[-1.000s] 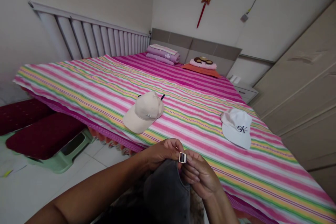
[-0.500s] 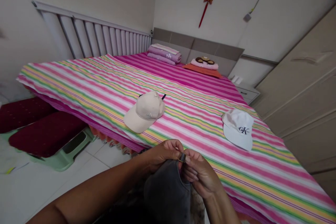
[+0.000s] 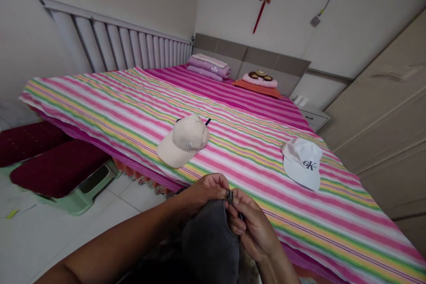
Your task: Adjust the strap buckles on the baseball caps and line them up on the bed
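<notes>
At six o'clock, low in the view, the gray cap (image 3: 211,235) hangs below the two hands. The left hand (image 3: 208,188) pinches thumb and forefinger narrowly on one side of the small buckle (image 3: 230,197); the right hand (image 3: 254,222) pinches its other side, the remaining fingers curled. A dark bit, perhaps strap, shows by the right fingers, but I cannot tell how it runs.

The likeliest trouble is the buckle slipping or twisting, since only fingertips grip something so small. A strap could also catch askew or slide back out if its end lies folded behind the fingers. The cap's weight, if unsupported, could drag the strap out of line.

Compared with the earliest frame, the buckle no longer shows its pale, open frame face-on; it now looks dark and nearly edge-on. The fingers remain close together around it, and the gray cap stays low between the forearms. Farther out, the white cap (image 3: 302,164) at two o'clock from the hands and the beige cap (image 3: 188,137) at eleven o'clock keep their places on the striped sheet (image 3: 126,111).
</notes>
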`<state>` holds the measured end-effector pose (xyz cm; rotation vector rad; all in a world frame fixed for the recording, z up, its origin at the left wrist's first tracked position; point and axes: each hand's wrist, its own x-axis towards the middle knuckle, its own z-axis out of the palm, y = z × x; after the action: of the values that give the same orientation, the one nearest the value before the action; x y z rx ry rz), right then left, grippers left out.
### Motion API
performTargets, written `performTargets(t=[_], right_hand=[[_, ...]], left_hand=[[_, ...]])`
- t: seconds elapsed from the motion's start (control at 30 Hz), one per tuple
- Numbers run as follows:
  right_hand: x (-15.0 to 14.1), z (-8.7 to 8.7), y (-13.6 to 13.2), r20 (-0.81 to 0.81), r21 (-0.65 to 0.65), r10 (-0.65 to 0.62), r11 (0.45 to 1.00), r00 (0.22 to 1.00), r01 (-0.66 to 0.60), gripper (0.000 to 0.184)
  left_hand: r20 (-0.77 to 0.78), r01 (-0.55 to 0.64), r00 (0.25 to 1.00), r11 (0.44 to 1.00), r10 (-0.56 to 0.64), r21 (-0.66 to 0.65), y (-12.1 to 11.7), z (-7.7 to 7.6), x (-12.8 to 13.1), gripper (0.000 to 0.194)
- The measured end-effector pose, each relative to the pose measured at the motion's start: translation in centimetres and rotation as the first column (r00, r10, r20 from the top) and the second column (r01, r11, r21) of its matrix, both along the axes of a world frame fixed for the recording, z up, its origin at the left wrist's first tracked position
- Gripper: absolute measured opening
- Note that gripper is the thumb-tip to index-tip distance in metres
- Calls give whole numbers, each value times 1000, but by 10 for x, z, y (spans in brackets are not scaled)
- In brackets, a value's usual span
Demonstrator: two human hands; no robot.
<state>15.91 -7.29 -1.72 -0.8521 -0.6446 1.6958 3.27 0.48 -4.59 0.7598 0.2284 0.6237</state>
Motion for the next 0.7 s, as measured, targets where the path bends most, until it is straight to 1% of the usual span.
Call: performTargets(t=[0.17,0.27,0.33,0.4,0.47,0.53,0.6,0.7], right_hand=[[3,-3,3,-3,26,21,999,1000,-20,21],[2,-4,4,26,19,-19,1000,999,19,23],[0,-4,3,84,41,-76,996,994,73,22],[-2,-3,2,187,99,-144,987,972,128,21],[-3,-1,2,324,171,-197,974,925,148,27],[-2,1,3,439,221,-224,965,870,137,30],[0,3,5,487,230,-226,965,844,126,25],[6,2,6,479,193,-190,975,857,108,21]], left_hand=[[-78,6,997,997,1,77,2,4,-3,27],[-98,-7,995,997,14,79,3,5,-3,28],[-96,-3,995,997,11,82,3,5,-3,30],[-101,11,995,997,-3,75,3,5,-2,30],[-114,23,993,999,-17,47,2,5,-1,30],[-130,17,991,1000,-14,21,2,5,-1,30],[-153,14,988,1000,-12,11,1,6,-1,29],[-197,22,980,1000,-21,6,2,5,-2,31]])
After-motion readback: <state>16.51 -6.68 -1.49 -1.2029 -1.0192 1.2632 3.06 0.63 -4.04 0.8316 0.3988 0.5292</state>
